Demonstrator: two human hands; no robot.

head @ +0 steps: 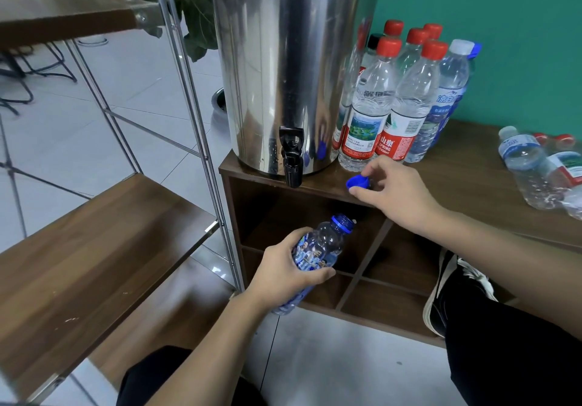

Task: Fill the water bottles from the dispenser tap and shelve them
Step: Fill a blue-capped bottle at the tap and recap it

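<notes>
A blue-tinted bottle (318,248) with an open blue neck is tilted to the upper right, and my left hand (283,273) grips its middle below the cabinet top. My right hand (396,191) pinches a blue cap (357,182) at the front edge of the brown cabinet top (466,166). The steel dispenser (283,59) stands on that top, its black tap (292,160) hanging over the edge, up and left of the bottle mouth. Several red-capped bottles (371,103) stand to the dispenser's right.
Two or three bottles (532,169) lie on their sides at the cabinet's right end. Open cubbies (283,216) sit under the top. A wooden shelf (94,248) on a metal frame is at left. My shoe (447,289) and knee are at right.
</notes>
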